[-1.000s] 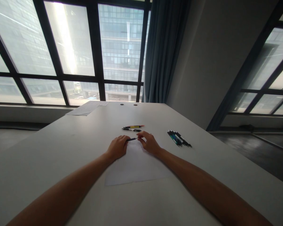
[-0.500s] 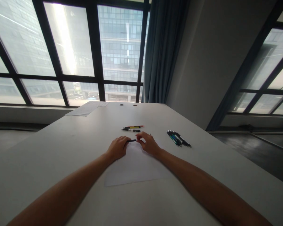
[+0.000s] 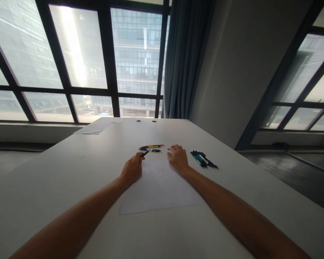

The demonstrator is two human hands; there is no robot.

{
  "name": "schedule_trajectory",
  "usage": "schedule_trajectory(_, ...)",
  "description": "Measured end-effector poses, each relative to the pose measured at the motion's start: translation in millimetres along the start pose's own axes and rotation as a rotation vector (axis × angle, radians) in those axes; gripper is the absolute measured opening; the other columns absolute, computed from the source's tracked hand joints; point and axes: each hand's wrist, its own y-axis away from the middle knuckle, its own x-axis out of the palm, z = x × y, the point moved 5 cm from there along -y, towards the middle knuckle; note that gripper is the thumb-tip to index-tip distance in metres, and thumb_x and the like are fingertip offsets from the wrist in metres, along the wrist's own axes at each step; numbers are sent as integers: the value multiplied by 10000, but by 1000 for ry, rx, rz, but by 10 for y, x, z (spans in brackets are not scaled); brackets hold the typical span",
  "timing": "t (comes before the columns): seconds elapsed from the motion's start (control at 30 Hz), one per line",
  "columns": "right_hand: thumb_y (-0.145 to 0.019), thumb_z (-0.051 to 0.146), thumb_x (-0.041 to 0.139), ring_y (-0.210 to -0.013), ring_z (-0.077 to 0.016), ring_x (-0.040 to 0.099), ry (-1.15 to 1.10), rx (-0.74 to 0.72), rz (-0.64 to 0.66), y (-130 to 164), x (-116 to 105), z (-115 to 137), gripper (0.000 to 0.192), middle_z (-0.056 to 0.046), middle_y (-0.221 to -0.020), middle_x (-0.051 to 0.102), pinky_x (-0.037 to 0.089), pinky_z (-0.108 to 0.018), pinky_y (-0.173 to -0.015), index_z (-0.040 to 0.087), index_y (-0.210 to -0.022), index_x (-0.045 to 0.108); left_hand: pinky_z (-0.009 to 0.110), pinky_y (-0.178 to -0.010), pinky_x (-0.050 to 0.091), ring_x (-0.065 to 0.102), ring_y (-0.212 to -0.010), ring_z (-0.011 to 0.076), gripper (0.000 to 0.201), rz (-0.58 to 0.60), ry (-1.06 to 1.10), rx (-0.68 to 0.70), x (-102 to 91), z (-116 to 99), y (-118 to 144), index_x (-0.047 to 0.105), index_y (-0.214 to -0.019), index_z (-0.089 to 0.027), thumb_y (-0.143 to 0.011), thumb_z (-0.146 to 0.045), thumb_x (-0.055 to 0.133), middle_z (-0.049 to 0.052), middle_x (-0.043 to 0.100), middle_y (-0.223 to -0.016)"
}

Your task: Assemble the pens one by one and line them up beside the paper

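Observation:
My left hand is closed round a dark pen, whose end points up and to the right. To the right, my right hand has its fingers apart and holds nothing that I can see. Between and below the hands lies a white sheet of paper with faint marks near its top. Just beyond my hands, a yellow and black pen with a reddish end lies beside a black pen, which the held pen partly overlaps in view.
Several dark, blue and green pens lie in a row right of my right hand. More paper sheets rest at the far left of the white table. Two round dark discs show near its far edge.
My right hand has come off the pen and moved right and slightly away, its fingers opening. My left hand keeps the pen, which has tilted from nearly level to pointing up.

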Motion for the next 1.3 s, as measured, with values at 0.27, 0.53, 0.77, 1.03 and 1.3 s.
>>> schedule_trajectory(0.27,-924,237,476,-948,-258,548,221,96,216,30,185,-200,216,-141,-979,658,391,-373,-796,173,-934,683,359,-793,531,690,-901,229,230,-14,-18,34,-21,-38,8,474,-1155,-201,-965,-257,357,79,718,-1002)
schedule_trajectory(0.53,-823,159,523,-867,-203,597,9,99,216,-17,89,-92,157,-101,-902,665,429,-311,-793,138,-797,676,338,-759,539,695,-870,210,212,-87,14,117,-53,-81,23,452,-1146,-204,-968,-284,371,78,713,-1003)
schedule_trajectory(0.77,-772,191,546,-691,-156,629,-705,-12,-48,-14,-74,264,134,-31,-771,684,514,-279,-690,171,-814,672,317,-737,530,677,-806,203,182,20,-167,205,-1,-143,38,524,-1085,-202,-930,-245,438,58,707,-905)
schedule_trajectory(1.03,-780,197,577,-683,-156,628,-779,-95,-127,73,-149,430,84,-37,-769,679,537,-288,-669,180,-803,656,307,-719,520,672,-789,202,192,45,-238,181,11,-135,39,554,-1081,-201,-917,-235,459,58,712,-896)
schedule_trajectory(1.3,-811,179,564,-670,-148,609,-741,-189,-130,94,-181,490,73,-27,-756,653,525,-283,-649,191,-812,637,312,-732,523,671,-794,203,197,68,-267,203,17,-153,39,573,-1078,-200,-911,-220,470,58,711,-903)
